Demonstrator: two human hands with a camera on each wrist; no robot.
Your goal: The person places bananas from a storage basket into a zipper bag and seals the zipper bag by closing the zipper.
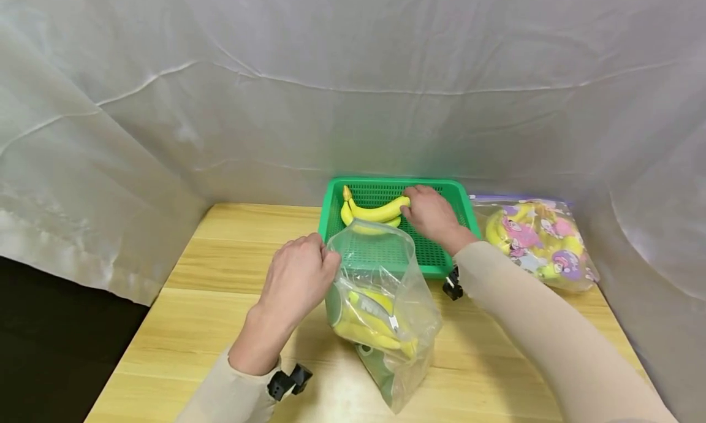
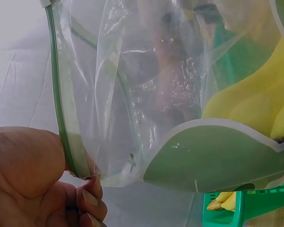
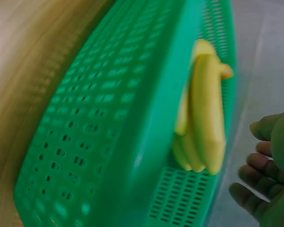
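Observation:
My left hand [image 1: 302, 268] pinches the zip edge of a clear plastic bag [image 1: 421, 312] at its mouth. Inside the bag lie yellow bananas [image 2: 255, 90], behind clear film and a green printed panel [image 2: 203, 156]. Over the green basket [image 1: 328, 211], my right hand [image 1: 432, 214] reaches to the end of a banana [image 1: 380, 213]. In the right wrist view, its fingers [image 3: 255, 177] are spread and slightly bent, with a gap between them and the bananas [image 3: 208, 113]. More bananas lie under that one in the basket; the bag's top partly covers them.
A zip bag [image 1: 535, 242] with pink and purple cartoon prints, full of yellow fruit, lies right of the basket. The wooden table [image 1: 242, 245] meets grey cloth walls [image 1: 353, 92] at the back and sides.

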